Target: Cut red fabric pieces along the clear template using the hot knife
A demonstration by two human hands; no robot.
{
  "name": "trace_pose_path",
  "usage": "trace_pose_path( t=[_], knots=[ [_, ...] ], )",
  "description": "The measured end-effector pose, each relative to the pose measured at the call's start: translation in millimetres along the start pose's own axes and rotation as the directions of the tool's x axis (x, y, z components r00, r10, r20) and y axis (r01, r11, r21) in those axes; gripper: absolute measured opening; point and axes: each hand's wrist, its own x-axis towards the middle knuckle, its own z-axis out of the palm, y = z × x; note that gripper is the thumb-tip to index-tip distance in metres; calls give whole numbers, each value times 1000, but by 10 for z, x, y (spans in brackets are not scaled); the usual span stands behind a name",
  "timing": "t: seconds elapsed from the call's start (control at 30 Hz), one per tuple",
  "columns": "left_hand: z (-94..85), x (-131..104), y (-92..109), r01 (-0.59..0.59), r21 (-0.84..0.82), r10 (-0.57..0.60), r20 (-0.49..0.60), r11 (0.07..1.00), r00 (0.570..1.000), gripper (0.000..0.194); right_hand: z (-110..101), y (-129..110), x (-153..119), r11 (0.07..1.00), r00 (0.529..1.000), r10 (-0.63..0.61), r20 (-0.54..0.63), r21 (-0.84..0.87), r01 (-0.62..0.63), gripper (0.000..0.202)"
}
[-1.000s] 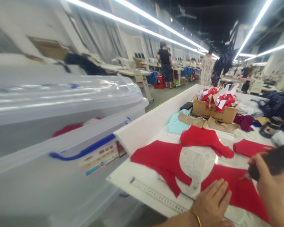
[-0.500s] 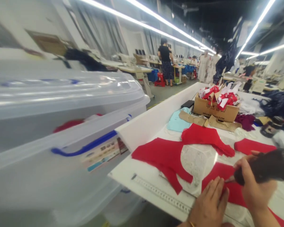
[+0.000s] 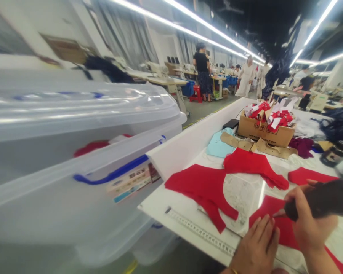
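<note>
My right hand (image 3: 310, 220) is wrapped round a thick black handheld tool (image 3: 322, 199) with a narrow pointed tip. That tip meets a red cut fabric piece (image 3: 287, 230) on the white table (image 3: 185, 224). Just left of the tip, my left hand (image 3: 258, 241) lies flat on the same fabric, fingers stretched out. More red fabric pieces (image 3: 198, 184) are spread beyond and to the left, some in layered stacks. A printed ruler scale (image 3: 201, 232) runs along the near table edge.
Clear plastic bins (image 3: 45, 213) with blue handles are stacked at the left. A cardboard box (image 3: 264, 131) of red and white scraps stands at the back, near light-blue pieces (image 3: 220, 142) and brown card patterns (image 3: 237, 141). A person (image 3: 202, 70) stands by sewing tables further off.
The whole view has shifted slightly, so the scene sits a little further right. Both hands keep their places on the tool and the fabric. People in white are clearer in the background.
</note>
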Motion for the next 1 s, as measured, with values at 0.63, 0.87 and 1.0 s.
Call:
trace_pose_path(
  t=[0.63, 0.87, 1.0],
  knots=[
    [-56, 117, 37, 36, 2, -36, -86, 999, 996, 70, 57, 25, -19, 1000, 1000, 8, -17, -13, -8, 43],
    [-74, 67, 53, 39, 0, -39, -15, 999, 999, 70, 150, -76, -46, 994, 997, -46, 68, 98, 39, 35],
    [-81, 67, 62, 43, -19, -44, -20, 999, 999, 71, 189, -112, -54, 994, 996, -48, 78, 101, 40, 38]
  ],
)
